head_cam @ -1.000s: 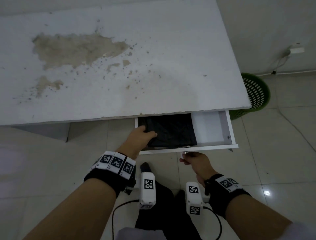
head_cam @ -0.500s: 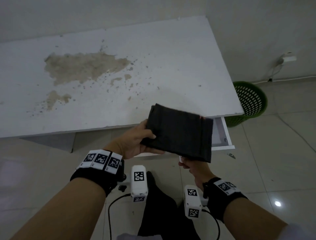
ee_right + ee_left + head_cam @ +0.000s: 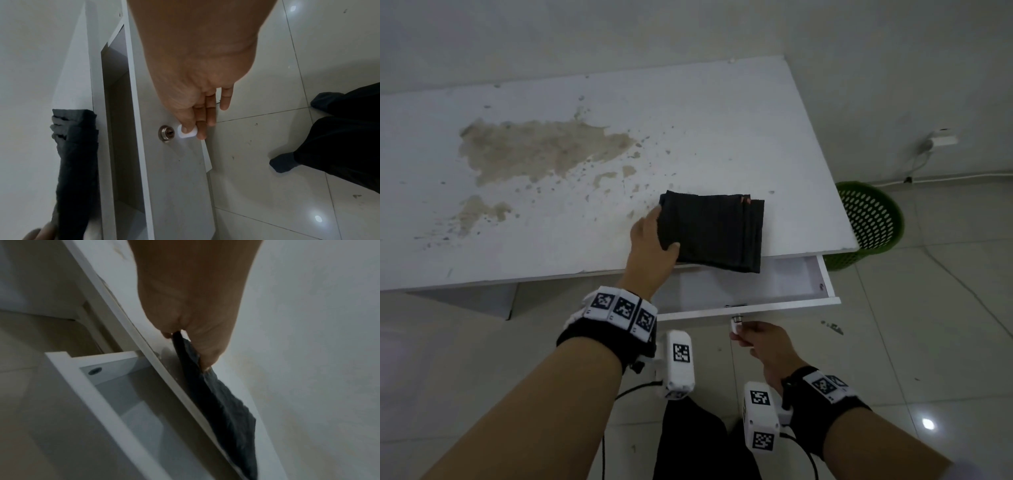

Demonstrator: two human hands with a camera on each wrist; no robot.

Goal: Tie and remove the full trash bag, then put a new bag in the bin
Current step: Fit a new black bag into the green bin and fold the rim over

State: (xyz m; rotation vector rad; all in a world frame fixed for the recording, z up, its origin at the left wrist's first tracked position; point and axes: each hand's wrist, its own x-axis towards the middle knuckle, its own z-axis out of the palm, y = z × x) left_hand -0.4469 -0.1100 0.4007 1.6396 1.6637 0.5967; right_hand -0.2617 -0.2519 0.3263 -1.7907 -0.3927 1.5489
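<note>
Folded black bags (image 3: 711,233) lifted from drawer (image 3: 750,303) onto desk edge (image 3: 592,271) (left hand (image 3: 652,240) gripping).

Folded black plastic trash bag stack (image 3: 714,234): black, faint vertical creases, small red spot at 1 o'clock corner. Flat white bench (image 3: 722,137): white with brown blotchy stains toward 10 o'clock. Round green perforated plastic bin (image 3: 873,222) at 3 o'clock: green, white-looking holes. Pulled-out white drawer (image 3: 756,305): white.

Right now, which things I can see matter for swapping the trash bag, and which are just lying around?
Part of the job:
folded black bags, held by left hand
green bin
open drawer, right hand on its white key tab

Just there:
stained desk
wall socket
</note>
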